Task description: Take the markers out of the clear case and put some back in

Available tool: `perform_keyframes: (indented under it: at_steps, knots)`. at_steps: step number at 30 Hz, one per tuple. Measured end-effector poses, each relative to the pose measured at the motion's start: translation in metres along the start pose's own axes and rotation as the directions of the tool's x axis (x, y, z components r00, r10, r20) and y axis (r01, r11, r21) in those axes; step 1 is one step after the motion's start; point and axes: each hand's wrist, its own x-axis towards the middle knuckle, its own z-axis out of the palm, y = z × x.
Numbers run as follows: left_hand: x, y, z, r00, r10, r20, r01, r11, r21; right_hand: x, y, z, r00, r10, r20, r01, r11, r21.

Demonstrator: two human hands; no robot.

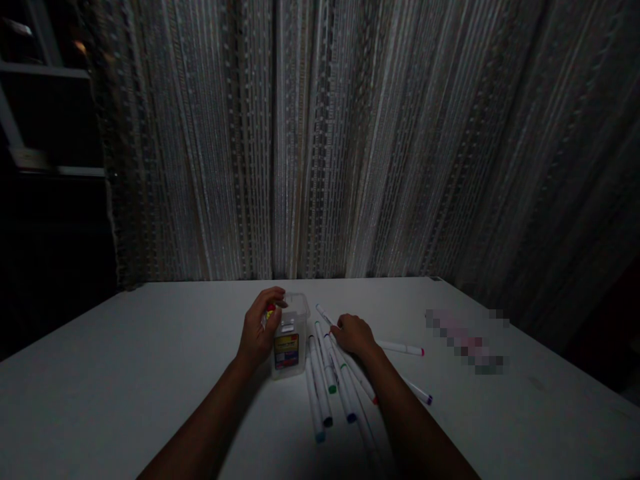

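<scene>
A clear plastic container (296, 308) with a yellow and blue label stands upright on the white table. My left hand (261, 327) curls around its left side near the rim, thumb toward the front. To the right of the container, several white markers (320, 390) with coloured ends lie in a loose, overlapping pile. My right hand (353, 332) is over the far end of this pile, fingers pinched at a white marker (323, 312) that points away to the left. The palm and forearm hide parts of some markers.
One marker with a pink end (407, 349) and another with a purple end (423, 393) lie right of my right forearm. A blurred pinkish object (465, 340) is farther right on the table (125, 360). Behind the table hangs a patterned curtain (300, 147). The room is dim.
</scene>
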Motion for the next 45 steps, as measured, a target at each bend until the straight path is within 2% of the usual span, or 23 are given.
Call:
perform_keyframes:
  at_steps: [31,45]
  knots:
    - [0.0005,0.0008,0.0002,1.000,-0.010,0.001,0.010,1.000,0.003,-0.0013,-0.0010,-0.0019,1.000,-0.030,-0.003,0.030,1.000,0.007]
    - [0.0002,-0.0016,0.0001,1.000,-0.021,0.004,0.021,1.000,-0.003,-0.0014,-0.0010,-0.0023,1.000,-0.001,0.013,0.001,1.000,0.000]
